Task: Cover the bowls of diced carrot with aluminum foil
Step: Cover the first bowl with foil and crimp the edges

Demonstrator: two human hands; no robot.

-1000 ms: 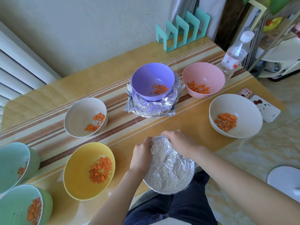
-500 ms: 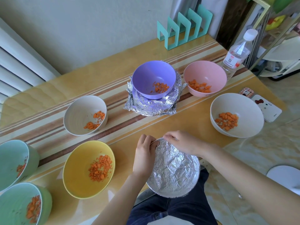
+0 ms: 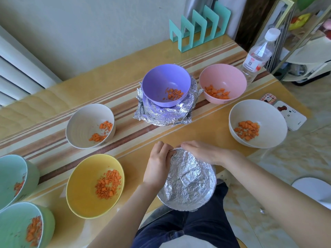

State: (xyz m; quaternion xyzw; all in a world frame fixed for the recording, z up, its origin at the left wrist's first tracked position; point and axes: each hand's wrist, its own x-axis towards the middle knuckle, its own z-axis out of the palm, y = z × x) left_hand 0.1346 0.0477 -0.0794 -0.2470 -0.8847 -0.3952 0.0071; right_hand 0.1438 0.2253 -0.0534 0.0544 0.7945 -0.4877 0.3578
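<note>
Yellow striped table (image 3: 206, 126) under 2 hands: left hand (image 3: 157, 165) curls round the foil-covered bowl (image 3: 189, 183), right hand (image 3: 202, 151) presses flat on it; tiled floor (image 3: 295, 158) rightward.

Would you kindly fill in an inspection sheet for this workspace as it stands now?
Surface: yellow striped table, bowls spread across it.
Job's things: foil-covered bowl at the near edge; purple bowl sits on foil sheets; pink bowl, white bowl, beige bowl, yellow bowl, far green bowl and near green bowl hold diced carrot, uncovered.
Clutter: water bottle, teal rack, cards at the right edge.
Grips: left hand curls on the foil-covered bowl's rim; right hand lies flat over its far rim.
Cables: nothing seen.
Surroundings: wall, slatted panel left, shelf and tiled floor right.
</note>
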